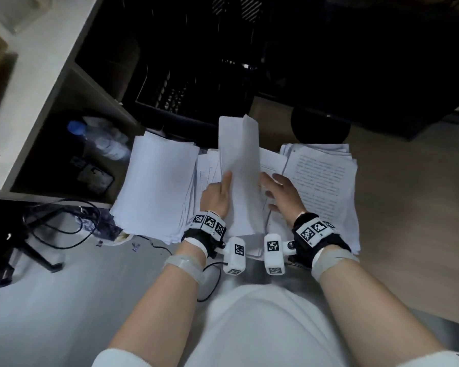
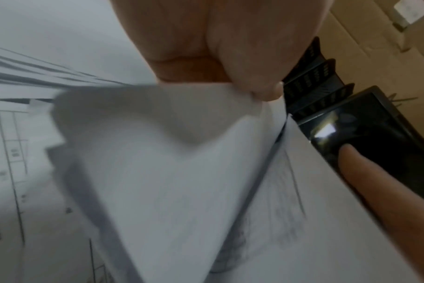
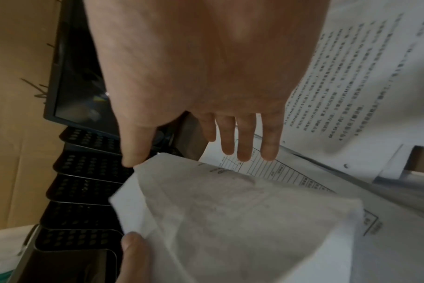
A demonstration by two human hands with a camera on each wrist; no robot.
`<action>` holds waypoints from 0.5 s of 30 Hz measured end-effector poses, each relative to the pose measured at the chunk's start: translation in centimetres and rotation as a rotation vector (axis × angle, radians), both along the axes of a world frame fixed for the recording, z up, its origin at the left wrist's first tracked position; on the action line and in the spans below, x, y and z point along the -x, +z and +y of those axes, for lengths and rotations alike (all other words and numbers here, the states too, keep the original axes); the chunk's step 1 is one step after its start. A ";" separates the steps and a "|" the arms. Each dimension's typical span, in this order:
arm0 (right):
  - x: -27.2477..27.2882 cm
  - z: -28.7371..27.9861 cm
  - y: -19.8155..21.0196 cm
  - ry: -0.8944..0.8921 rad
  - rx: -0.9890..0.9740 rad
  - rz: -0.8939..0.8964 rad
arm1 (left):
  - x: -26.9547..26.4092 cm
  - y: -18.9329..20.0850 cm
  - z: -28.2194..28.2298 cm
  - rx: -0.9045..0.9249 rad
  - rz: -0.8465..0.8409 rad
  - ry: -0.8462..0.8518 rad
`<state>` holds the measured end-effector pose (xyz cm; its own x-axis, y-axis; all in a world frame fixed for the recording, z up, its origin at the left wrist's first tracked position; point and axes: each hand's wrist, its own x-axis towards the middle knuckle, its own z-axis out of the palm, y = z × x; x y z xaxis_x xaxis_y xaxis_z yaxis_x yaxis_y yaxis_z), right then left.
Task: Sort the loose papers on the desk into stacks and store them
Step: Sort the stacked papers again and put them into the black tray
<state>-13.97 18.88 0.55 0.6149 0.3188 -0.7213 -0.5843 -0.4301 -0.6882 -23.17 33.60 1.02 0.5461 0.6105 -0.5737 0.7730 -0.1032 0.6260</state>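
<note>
Three paper stacks, one lifted sheet

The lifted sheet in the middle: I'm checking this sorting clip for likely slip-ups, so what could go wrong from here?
1. The lifted sheet is bowed between the left hand and right hand; it could crease or slip.
2. The blank stack on the left is fanned at its near edge, so a brush from the wrist might push sheets off it.
3. The lifted sheet's printed side faces away, so it might land on the wrong stack.

Bare forearms with white sleeves pushed up; each wrist wears a black strap carrying white checkered marker cubes.
</note>
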 end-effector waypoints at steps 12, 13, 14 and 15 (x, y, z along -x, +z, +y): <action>1.0 -2.5 -4.8 0.202 0.304 -0.161 | 4.5 -1.2 0.1 -0.171 0.138 0.138; 1.1 -2.6 -5.3 0.211 0.333 -0.164 | 4.5 -1.3 0.2 -0.165 0.151 0.149; 1.4 -2.6 -5.6 0.212 0.355 -0.165 | 4.5 -1.3 0.3 -0.154 0.165 0.160; 1.7 -2.5 -5.7 0.206 0.370 -0.166 | 4.5 -1.4 0.5 -0.151 0.167 0.172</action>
